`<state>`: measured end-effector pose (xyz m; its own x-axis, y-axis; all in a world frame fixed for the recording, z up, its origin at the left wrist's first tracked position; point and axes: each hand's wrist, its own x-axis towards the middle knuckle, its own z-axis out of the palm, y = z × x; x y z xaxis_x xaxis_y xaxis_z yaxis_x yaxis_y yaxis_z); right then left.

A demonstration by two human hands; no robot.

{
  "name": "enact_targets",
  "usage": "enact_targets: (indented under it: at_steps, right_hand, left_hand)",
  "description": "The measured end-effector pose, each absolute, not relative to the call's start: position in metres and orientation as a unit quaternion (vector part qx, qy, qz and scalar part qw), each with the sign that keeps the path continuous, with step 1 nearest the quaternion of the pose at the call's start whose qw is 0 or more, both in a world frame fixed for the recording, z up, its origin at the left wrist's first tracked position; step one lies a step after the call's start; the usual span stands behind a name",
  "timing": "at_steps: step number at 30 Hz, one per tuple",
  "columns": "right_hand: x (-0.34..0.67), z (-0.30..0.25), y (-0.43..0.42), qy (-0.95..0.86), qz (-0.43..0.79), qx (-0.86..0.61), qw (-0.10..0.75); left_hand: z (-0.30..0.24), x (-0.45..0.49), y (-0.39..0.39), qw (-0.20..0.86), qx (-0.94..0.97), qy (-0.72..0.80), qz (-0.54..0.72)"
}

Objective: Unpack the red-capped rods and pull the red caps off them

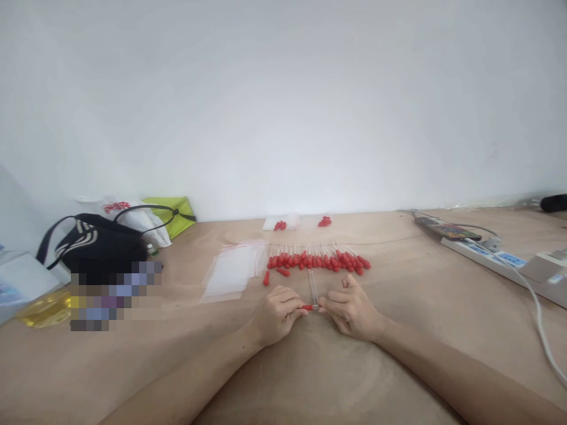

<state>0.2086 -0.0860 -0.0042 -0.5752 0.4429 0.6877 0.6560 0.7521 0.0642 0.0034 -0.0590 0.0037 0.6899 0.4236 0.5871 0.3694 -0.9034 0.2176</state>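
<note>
Near the table's middle my left hand (278,313) pinches a red rubber dropper bulb (308,307), its mouth pointing right. Facing it, my right hand (352,310) is closed on a clear dropper tube (316,307), mostly hidden by the fingers. Bulb and tube meet between the fingertips; how deep the tube sits in the bulb I cannot tell. Just beyond lie a few loose clear tubes (312,283). Behind them stretches a row of droppers (316,261), red bulbs toward me. Two loose red bulbs, one upright-looking (266,278) and one on its side (283,272), lie left of the tubes.
Clear plastic bags (230,274) are stacked left of the row. Farther back, more red bulbs (325,221) rest on plastic bags. At left are a black bag (104,245) and a yellow bottle (44,310). A power strip (482,254) with a phone and white cable lies right.
</note>
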Motion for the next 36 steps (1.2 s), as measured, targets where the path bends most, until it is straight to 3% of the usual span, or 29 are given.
enact_targets:
  at_steps: [10,19,27,36]
  right_hand:
    - [0.213,-0.004,-0.087,-0.871,-0.132,-0.325,0.345]
    - [0.223,-0.018,-0.075,-0.82,-0.061,-0.432,0.37]
    - [0.217,-0.015,-0.07,-0.754,-0.111,-0.528,0.374]
    - [0.213,-0.01,-0.075,-0.756,-0.085,-0.555,0.337]
  left_hand:
    - [0.004,-0.005,-0.061,0.056,0.908,0.232,0.344]
    - [0.015,-0.037,-0.032,0.04,0.752,0.49,0.44]
    - [0.012,-0.053,-0.014,0.07,0.719,0.591,0.36]
    - [0.009,-0.037,-0.02,0.178,0.735,0.566,0.33]
